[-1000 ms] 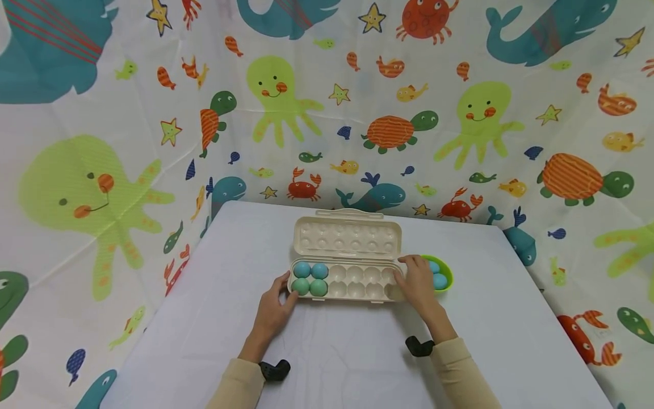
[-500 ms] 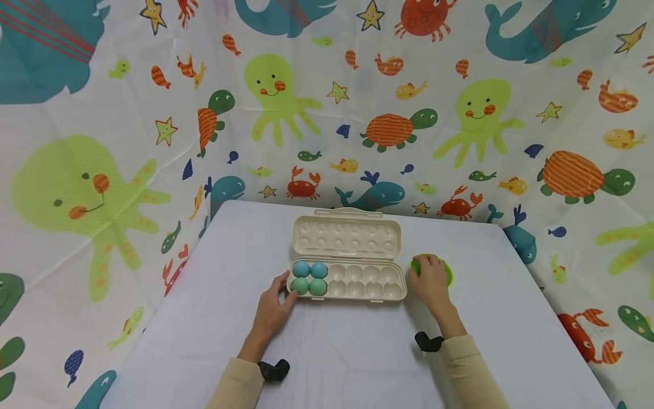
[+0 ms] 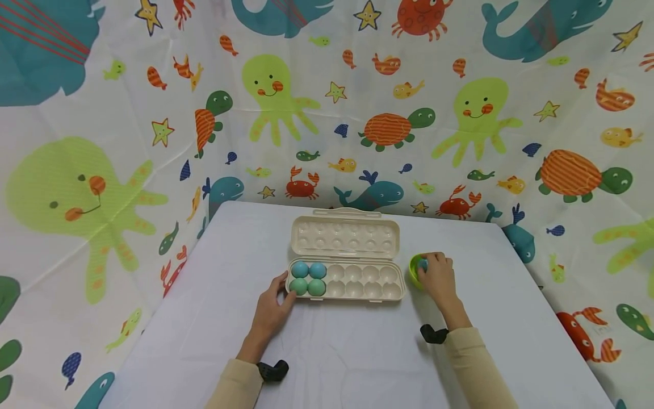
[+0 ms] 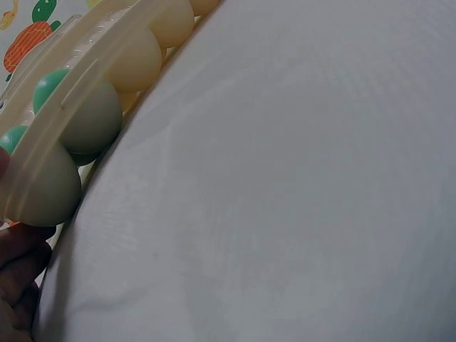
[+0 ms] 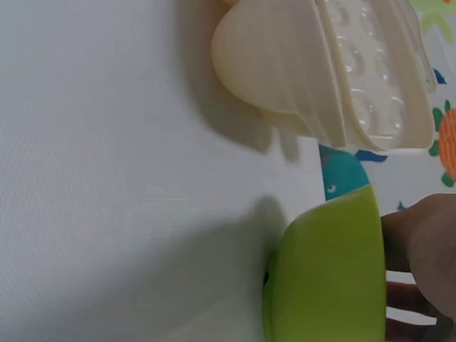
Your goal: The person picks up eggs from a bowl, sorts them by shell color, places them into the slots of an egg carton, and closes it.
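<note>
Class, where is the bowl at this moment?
In the head view, the bowl sits on the table just right of the carton, partly hidden by the right hand.

Not a letter can be read in the head view, nothing in the left wrist view, and over on the right wrist: no label, brand, number or sign is legible either!

- white cloth-topped table (image 3: pixel 352 352), a bit wrinkly
- big white printed backdrop (image 3: pixel 306 79) behind it, full of lime-green octopuses (image 3: pixel 265 74), orange-striped turtles (image 3: pixel 386 129), red crabs (image 3: pixel 302 187) and teal whales (image 3: pixel 377 195)
</note>
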Available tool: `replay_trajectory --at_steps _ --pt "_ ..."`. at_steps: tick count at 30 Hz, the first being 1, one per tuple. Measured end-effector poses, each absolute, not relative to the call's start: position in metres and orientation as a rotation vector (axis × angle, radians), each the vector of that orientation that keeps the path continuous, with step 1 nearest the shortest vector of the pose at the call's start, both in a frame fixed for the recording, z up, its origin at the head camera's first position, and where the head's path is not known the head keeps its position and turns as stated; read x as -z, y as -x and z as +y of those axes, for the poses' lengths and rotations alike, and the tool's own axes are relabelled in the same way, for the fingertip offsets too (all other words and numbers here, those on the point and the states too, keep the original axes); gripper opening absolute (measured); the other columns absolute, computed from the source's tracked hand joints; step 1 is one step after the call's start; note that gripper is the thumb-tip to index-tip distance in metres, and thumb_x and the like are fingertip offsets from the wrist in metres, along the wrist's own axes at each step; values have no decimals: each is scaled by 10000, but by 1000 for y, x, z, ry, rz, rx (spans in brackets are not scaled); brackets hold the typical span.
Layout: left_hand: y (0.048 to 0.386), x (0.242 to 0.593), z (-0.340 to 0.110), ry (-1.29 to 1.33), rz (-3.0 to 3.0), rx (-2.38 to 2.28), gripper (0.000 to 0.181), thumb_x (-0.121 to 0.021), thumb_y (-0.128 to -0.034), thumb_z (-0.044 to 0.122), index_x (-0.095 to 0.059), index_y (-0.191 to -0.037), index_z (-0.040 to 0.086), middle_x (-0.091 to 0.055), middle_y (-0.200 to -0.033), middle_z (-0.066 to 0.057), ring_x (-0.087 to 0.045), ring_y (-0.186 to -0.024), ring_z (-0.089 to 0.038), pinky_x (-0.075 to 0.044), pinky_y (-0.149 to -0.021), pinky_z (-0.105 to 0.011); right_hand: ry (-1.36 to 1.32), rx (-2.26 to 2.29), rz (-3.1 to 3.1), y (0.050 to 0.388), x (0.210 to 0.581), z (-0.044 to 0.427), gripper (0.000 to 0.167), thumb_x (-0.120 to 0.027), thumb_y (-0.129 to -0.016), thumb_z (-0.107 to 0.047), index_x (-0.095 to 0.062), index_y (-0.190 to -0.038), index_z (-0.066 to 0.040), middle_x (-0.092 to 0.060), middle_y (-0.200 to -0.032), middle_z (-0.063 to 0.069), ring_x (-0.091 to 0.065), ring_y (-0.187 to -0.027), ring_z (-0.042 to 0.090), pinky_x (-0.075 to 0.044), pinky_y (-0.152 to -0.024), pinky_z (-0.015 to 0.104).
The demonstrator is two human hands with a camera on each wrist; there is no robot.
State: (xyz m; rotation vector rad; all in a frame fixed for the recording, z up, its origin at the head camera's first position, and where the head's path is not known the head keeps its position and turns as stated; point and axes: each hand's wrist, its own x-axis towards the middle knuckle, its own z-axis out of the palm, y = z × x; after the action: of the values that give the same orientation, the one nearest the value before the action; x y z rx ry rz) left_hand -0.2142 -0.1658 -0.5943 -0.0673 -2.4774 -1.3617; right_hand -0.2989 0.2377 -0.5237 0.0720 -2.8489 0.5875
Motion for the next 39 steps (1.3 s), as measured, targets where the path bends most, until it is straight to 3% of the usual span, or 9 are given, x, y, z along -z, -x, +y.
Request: replay_trajectory --at_steps 12,25,39 --pt "216 595 -166 72 -2468 1377 562 -648 -924 215 -500 -1447 69 -679 -1304 -138 -576 -1322 -293 -389 -1165 -477 -49 -645 -2949 306 529 240 441 -617 -920 -61 -520 -1319 99 -475 -1337 372 -444 -1225 576 -433 -1022 648" --pt "215 598 -165 42 -2492 1395 562 -651 -930 229 -495 -1454 95 -680 -1308 -119 -564 -1340 -266 -377 -1181 -446 -25 -731 -2932 303 533 243 459 -606 -932 -54 -494 -1346 109 -463 -1349 378 -451 -1217 568 -438 -1013 647" --pt "216 598 -167 84 -2461 1368 567 -660 -916 206 -503 -1441 63 -680 -1307 -134 -568 -1331 -300 -393 -1160 -488 10 -877 -2718 298 526 232 489 -639 -922 -126 -505 -1344 80 -480 -1330 341 -456 -1233 502 -446 -1016 633"
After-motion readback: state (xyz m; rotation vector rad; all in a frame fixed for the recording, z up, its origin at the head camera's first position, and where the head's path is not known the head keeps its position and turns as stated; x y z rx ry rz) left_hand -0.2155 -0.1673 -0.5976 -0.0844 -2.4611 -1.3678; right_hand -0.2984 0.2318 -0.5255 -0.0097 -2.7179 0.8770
